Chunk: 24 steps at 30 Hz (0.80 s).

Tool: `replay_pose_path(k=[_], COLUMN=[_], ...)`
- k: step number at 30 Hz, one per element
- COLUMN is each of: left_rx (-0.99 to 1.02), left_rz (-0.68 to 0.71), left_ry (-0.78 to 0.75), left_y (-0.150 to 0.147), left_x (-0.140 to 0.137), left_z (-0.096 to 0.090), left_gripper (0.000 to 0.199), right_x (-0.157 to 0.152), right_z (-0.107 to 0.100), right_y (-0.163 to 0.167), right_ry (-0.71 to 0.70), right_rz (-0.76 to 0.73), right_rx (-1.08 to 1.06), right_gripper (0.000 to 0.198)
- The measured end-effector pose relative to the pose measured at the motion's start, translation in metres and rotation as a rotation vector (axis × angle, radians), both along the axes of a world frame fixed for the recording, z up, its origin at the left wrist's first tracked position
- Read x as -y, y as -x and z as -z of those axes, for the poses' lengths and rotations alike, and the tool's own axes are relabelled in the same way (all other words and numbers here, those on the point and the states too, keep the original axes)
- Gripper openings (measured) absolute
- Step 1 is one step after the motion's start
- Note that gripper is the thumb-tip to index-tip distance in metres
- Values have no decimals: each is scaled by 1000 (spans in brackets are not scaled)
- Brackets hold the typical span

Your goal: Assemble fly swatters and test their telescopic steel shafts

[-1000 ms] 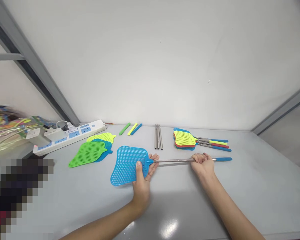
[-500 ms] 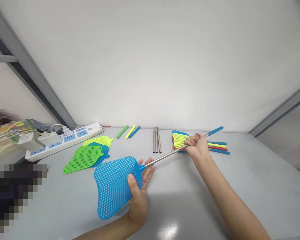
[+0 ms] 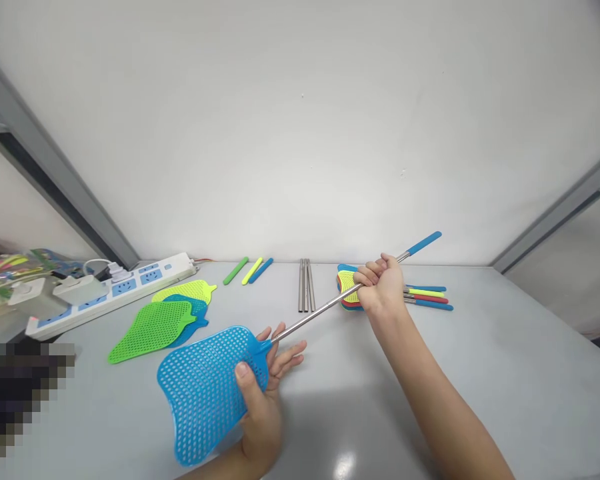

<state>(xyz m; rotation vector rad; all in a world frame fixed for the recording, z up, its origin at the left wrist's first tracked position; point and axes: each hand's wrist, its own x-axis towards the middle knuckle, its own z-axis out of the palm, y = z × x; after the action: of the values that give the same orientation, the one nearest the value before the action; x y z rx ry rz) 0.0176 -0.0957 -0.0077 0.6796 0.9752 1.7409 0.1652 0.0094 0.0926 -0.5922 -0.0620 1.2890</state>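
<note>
A blue fly swatter (image 3: 210, 393) with a metal rod and a blue grip slants across the view above the table. My left hand (image 3: 263, 400) holds its mesh head near the neck, thumb on the front and fingers behind. Further up, my right hand (image 3: 383, 287) is wrapped round the rod, below the blue grip (image 3: 425, 243). Behind that hand lies a stack of swatters, a yellow head (image 3: 347, 283) on top and several blue, yellow and red grips (image 3: 427, 300) pointing right. My right hand hides part of the stack.
On the grey table (image 3: 480, 373), loose green, blue and yellow swatter heads (image 3: 153, 327) lie left. Three loose grips (image 3: 253, 271) and several metal rods (image 3: 307, 287) rest near the wall. A power strip (image 3: 115, 293) with plugged-in adapters stands far left, beside plastic-wrapped items (image 3: 5, 267).
The swatter's head has shifted left and down in view, both hands still on it. More of the blue grip now shows beyond my right hand. The view has shifted slightly.
</note>
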Motion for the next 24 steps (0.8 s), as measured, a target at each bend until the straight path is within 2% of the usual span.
replay_pose_path(k=[10, 24], left_rx=[-102, -99], left_rz=[4, 8], left_ry=[-9, 38], left_y=[-1, 0], left_x=[2, -3], left_z=[-3, -5], left_gripper=[42, 46], right_x=[-1, 2], right_z=[11, 16], right_y=[6, 3], right_ry=[50, 56], right_rz=[-23, -13], right_rx=[-40, -58], right_gripper=[26, 25])
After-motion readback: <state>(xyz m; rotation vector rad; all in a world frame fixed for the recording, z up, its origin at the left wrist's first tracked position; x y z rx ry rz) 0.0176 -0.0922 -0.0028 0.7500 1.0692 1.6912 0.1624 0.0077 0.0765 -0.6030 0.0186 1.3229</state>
